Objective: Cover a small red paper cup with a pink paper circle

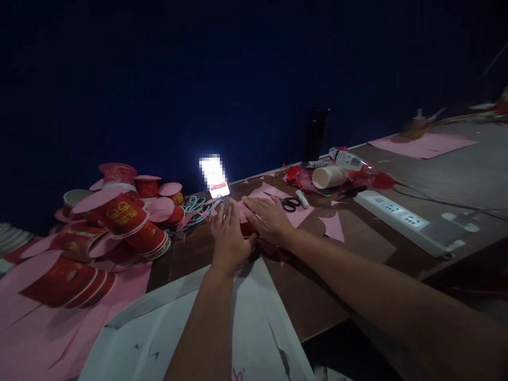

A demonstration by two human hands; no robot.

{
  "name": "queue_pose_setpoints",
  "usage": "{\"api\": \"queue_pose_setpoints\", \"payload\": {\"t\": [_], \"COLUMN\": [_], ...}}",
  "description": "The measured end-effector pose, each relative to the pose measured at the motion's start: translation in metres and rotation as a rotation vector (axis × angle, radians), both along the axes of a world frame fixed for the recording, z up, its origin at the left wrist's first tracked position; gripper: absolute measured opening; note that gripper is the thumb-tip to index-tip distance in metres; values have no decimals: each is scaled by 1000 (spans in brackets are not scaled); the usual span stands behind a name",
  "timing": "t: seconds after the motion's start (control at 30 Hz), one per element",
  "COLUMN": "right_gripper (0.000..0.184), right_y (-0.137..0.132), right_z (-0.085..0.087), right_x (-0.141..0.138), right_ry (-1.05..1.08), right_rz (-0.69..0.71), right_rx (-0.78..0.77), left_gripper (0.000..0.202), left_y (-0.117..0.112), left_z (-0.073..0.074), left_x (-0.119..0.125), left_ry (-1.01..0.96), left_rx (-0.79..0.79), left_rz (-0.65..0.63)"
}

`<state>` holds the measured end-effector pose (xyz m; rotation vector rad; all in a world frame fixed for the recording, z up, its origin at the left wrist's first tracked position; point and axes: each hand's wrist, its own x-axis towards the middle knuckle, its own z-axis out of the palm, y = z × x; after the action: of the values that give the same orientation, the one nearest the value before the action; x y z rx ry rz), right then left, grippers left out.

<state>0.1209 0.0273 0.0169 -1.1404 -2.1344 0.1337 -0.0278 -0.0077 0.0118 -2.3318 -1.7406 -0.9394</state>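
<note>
Both my hands lie side by side on a brown table (357, 248), pressing down on a red cup topped with pink paper (248, 228). My left hand (228, 233) has its fingers stretched flat over the pink paper. My right hand (268, 218) lies flat too, fingers pointing left across the same paper. The cup under them is mostly hidden. Black-handled scissors (289, 202) and a small white glue stick (302, 198) lie just beyond my right hand on a pink sheet (273, 191).
A heap of red paper cups with pink paper lids (119, 222) fills the left. A white power strip (400, 218) with cables lies right. A sleeve of paper cups (329, 176), a bright phone (216, 177), white paper (178, 333) and pink sheets (423, 144) lie around.
</note>
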Motion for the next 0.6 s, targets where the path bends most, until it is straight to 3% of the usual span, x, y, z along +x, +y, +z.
{"api": "queue_pose_setpoints", "payload": {"t": [0.37, 0.6], "right_gripper": [51, 47], "right_y": [12, 10], "right_z": [-3, 0], "right_x": [11, 7], "right_ry": [291, 151], "right_rz": [-1, -12], "right_rx": [53, 44], "left_gripper": [109, 99], "left_y": [-1, 2], "left_z": [3, 2], "left_x": [-3, -3], "left_ry": [-120, -49], "left_rx": [0, 10], "left_rz": [43, 55]}}
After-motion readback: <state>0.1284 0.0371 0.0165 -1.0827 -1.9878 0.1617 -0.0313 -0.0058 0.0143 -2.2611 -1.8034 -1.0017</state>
